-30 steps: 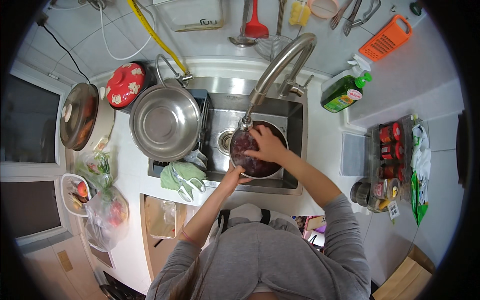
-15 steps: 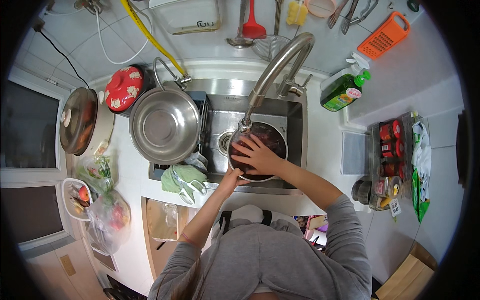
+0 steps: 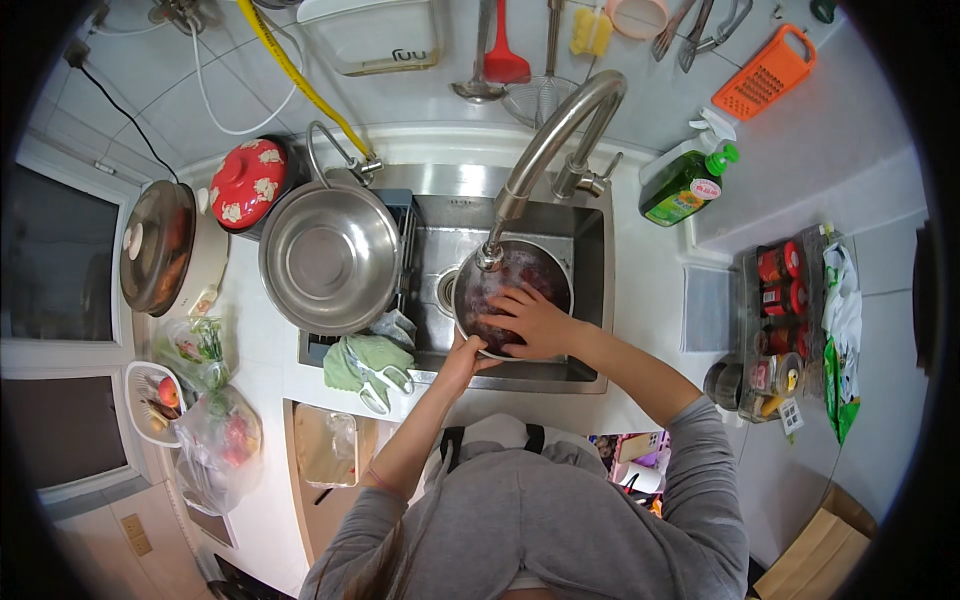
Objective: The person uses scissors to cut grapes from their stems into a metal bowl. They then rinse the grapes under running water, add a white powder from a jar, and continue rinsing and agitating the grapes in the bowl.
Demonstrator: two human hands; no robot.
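A round metal bowl [image 3: 571,305] stands in the sink [image 3: 592,250], holding dark red contents under water that I cannot make out clearly. My left hand [image 3: 464,362] grips the bowl's near-left rim, with its thumb on top. Inside the bowl, my right hand [image 3: 538,322] lies over the dark red contents, fingers apart and holding nothing that I can see. Directly above the bowl's far side is the spout of the curved faucet [image 3: 515,190]. Part of the contents is hidden under my right hand.
Left of the sink basin, a wide steel basin [image 3: 330,258] rests on a dark rack. Nearer lie a green cloth [image 3: 350,362] and white-handled scissors [image 3: 378,390]. A red-lidded pot [image 3: 246,185] stands at the back left, a green soap bottle [image 3: 683,183] at the back right.
My right hand has shifted slightly right and nearer, its fingers now more bent over the contents. The surface in the bowl looks cloudier. My left hand keeps its hold on the rim.
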